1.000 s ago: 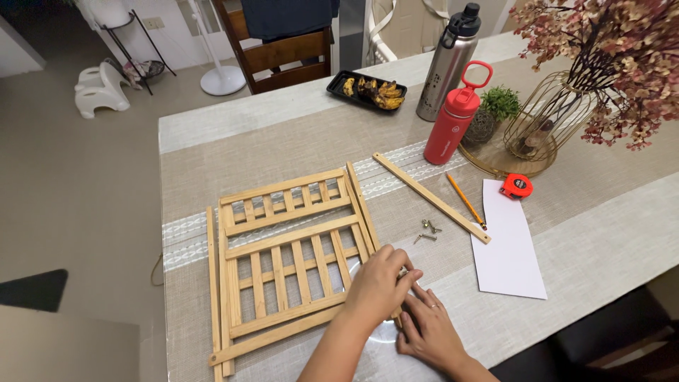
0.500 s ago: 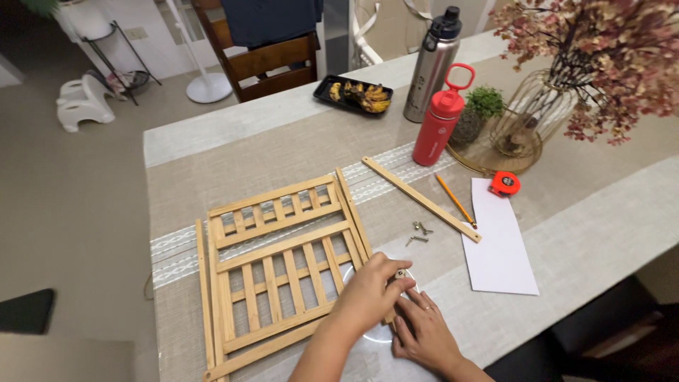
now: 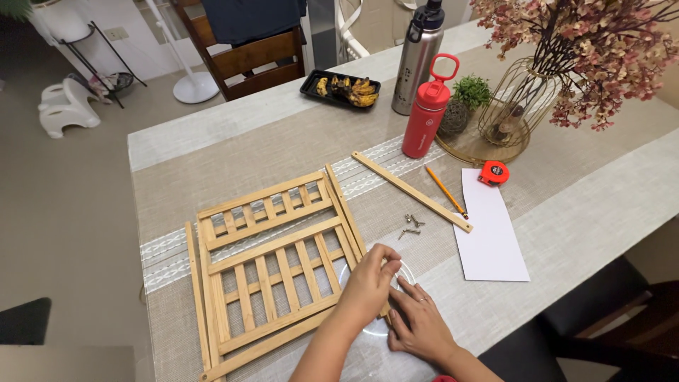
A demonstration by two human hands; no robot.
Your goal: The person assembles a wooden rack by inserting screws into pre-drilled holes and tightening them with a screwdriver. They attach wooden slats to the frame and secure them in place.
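Observation:
A slatted wooden frame [image 3: 272,265] lies flat on the table runner, with loose wooden strips along its left and lower edges. My left hand [image 3: 369,283] rests over the frame's lower right corner with its fingertips pinched together. What they pinch is hidden. My right hand [image 3: 419,324], wearing a ring, lies flat just to the right on a clear round plastic piece [image 3: 407,272], fingers pointing toward the left hand. Several small screws [image 3: 409,226] lie a little beyond the hands.
A loose wooden strip [image 3: 411,191], a pencil [image 3: 445,191], a white paper sheet [image 3: 489,225] and a red tape measure [image 3: 494,172] lie to the right. Further back stand a red bottle [image 3: 426,113], a steel bottle [image 3: 416,60], a flower vase [image 3: 513,106], a food tray [image 3: 341,88] and a chair [image 3: 254,53].
The view has shifted a little. Both hands stay at the frame's lower right corner, and the left fingertips have drawn closer together.

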